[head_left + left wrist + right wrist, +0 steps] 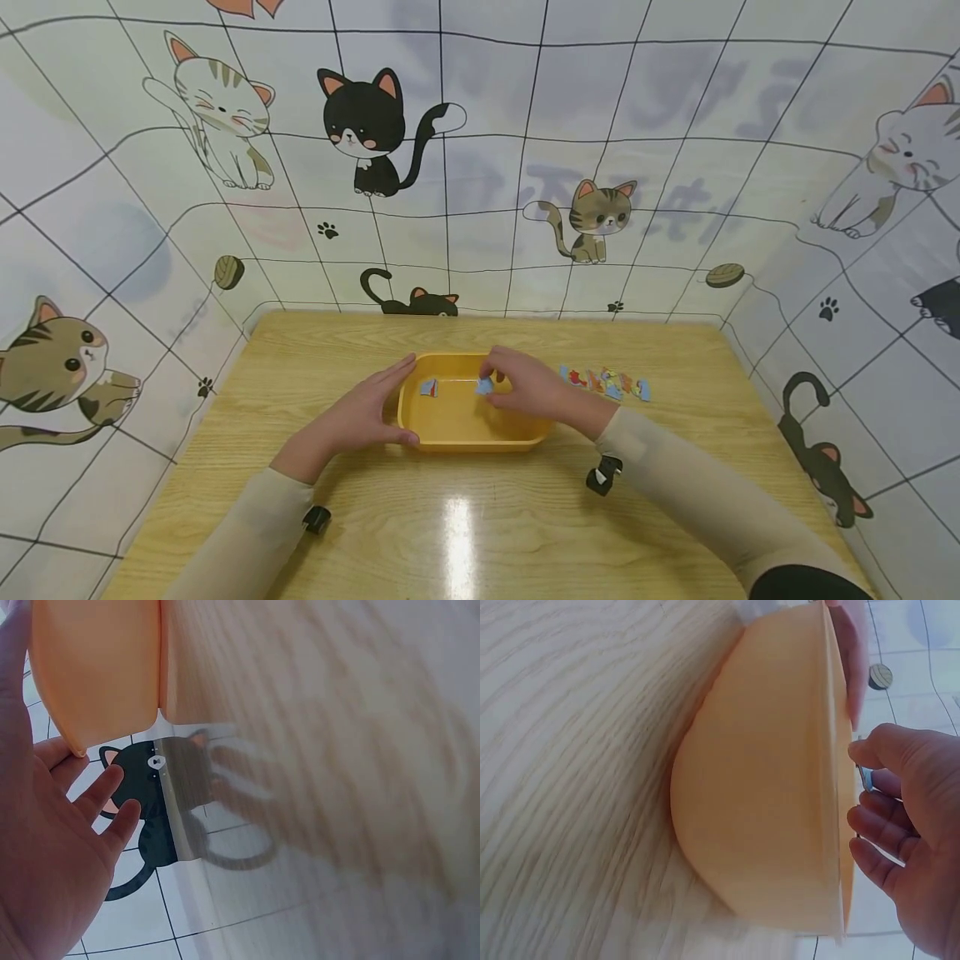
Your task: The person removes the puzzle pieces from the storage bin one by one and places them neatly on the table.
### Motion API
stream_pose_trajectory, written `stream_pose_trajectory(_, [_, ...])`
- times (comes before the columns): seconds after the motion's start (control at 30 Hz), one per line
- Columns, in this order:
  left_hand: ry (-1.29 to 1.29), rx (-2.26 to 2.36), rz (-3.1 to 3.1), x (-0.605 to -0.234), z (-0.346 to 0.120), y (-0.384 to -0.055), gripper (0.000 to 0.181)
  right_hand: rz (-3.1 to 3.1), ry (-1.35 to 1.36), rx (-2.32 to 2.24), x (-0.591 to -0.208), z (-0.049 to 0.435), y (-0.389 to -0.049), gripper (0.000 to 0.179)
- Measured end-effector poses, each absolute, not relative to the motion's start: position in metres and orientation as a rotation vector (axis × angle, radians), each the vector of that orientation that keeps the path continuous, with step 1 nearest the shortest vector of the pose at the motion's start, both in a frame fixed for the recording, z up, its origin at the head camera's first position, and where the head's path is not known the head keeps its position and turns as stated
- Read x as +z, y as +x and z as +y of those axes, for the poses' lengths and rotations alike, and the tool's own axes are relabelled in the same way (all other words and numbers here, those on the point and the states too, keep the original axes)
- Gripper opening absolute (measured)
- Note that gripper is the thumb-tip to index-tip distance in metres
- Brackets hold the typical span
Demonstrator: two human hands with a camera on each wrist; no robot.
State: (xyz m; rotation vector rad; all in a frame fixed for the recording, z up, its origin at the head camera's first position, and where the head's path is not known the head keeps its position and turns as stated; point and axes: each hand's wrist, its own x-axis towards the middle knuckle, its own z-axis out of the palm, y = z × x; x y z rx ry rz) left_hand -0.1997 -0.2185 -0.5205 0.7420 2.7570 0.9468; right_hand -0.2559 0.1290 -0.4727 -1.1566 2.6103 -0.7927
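A yellow plastic tray (465, 444) lies on the wooden table with its long side toward me. My left hand (367, 414) rests against the tray's left end, fingers along the back corner and thumb at the front corner. In the left wrist view its fingers (112, 791) are extended, loosely spread beside the rim. Over the tray, my right hand (528, 385) pinches a light-blue puzzle piece (484, 386) between thumb and fingers. The right wrist view shows that piece (865, 778) edge-on just beyond the rim. Another puzzle piece (429, 387), blue with red, lies at the tray's left side.
Several colourful puzzle pieces (607, 382) lie in a row on the table (375, 533), right of the tray and behind my right forearm. A cat-patterned sheet (487, 167) stands around the back and sides of the table.
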Motion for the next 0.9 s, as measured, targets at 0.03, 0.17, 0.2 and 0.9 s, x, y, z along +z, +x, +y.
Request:
stream_pose_trajectory(0.03, [0.742,0.949,2.757,-0.520,-0.219,-0.200,0.134,2.616,-1.157,-0.791,-0.471,0.132,-0.256,0.026])
stream_pose_trajectory(0.17, [0.752,0.946,2.760,-0.521,-0.219,-0.200,0.135,2.639,-1.160,-0.787,-0.465,0.147,-0.257,0.026])
stream_pose_trajectory(0.2, [0.757,0.940,2.763,-0.521,-0.219,-0.201,0.136,2.648,-1.159,-0.784,-0.464,0.150,-0.258,0.027])
stream_pose_trajectory(0.9, [0.761,0.944,2.765,-0.522,-0.221,-0.201,0.136,2.736,-1.079,-0.875,-0.447,0.227,-0.262,0.026])
